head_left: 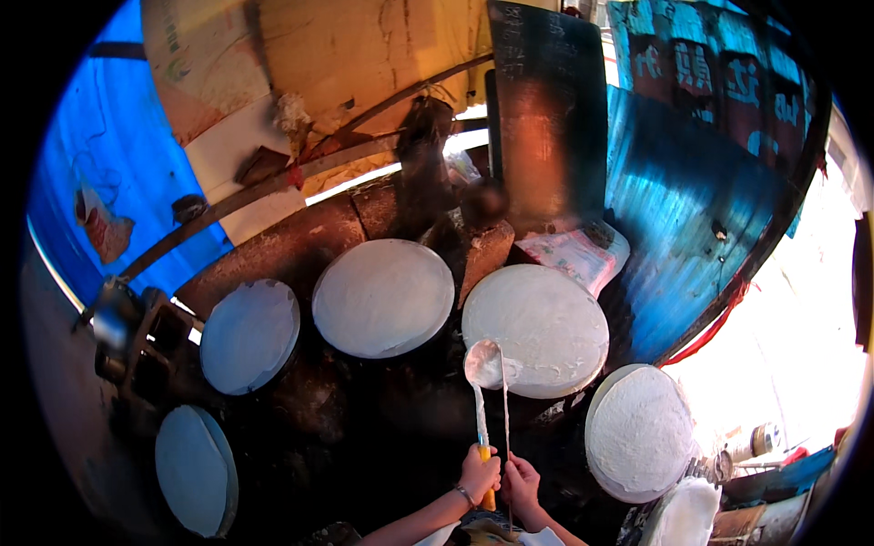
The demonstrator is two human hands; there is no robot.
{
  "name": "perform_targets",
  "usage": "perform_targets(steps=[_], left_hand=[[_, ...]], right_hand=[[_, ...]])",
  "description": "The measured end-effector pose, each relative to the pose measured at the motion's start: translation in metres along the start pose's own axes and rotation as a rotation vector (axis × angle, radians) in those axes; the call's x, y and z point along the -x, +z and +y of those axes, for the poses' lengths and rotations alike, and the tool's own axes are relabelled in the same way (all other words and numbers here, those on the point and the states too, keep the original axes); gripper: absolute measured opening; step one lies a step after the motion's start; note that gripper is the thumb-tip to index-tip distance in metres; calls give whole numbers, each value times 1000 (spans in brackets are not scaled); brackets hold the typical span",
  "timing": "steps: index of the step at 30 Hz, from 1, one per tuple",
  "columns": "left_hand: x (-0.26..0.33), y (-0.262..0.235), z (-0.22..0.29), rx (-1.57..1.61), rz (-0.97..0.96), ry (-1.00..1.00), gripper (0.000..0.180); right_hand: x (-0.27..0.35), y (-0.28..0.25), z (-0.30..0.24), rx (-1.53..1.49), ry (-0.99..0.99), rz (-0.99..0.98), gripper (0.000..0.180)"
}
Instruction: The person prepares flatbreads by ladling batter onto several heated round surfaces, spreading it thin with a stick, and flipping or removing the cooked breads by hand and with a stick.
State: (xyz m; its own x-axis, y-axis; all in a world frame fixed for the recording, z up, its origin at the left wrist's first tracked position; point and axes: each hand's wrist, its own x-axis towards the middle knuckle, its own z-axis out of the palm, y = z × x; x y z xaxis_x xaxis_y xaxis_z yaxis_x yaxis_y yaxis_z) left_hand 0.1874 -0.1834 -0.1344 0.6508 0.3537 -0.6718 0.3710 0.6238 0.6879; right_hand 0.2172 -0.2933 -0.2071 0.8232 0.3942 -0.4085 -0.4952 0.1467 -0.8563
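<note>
My left hand (479,475) is closed around the yellow handle of a ladle (482,364), whose shaft is coated white. The ladle's bowl is over the near left edge of a round flat pan (542,318) covered with a white, batter-like layer. Beside it, my right hand (522,484) grips a thin stick (505,400) that points up along the ladle's right side. Whether the stick touches the bowl or the pan I cannot tell.
More white-covered round pans curve around me: one (382,298) ahead left, two (248,337) farther left, another (639,432) at right. A white-coated container (685,517) stands near right. Behind are a dark upright pipe (546,127), a cloth (569,257) and blue corrugated sheeting (678,191).
</note>
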Motion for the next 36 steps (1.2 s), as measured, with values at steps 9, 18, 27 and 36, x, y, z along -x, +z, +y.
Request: perform_targets(steps=[9, 18, 27, 36], left_hand=[[7, -45, 43, 1234, -911, -650, 10], [85, -90, 72, 1136, -672, -165, 12], [82, -131, 60, 1255, -528, -190, 15], [101, -165, 70, 1380, -444, -102, 15]], right_hand=[[3, 29, -31, -198, 68, -114, 26], [6, 32, -80, 245, -378, 35, 31], [-16, -5, -36, 695, -247, 87, 32], [-72, 26, -92, 395, -177, 109, 25]])
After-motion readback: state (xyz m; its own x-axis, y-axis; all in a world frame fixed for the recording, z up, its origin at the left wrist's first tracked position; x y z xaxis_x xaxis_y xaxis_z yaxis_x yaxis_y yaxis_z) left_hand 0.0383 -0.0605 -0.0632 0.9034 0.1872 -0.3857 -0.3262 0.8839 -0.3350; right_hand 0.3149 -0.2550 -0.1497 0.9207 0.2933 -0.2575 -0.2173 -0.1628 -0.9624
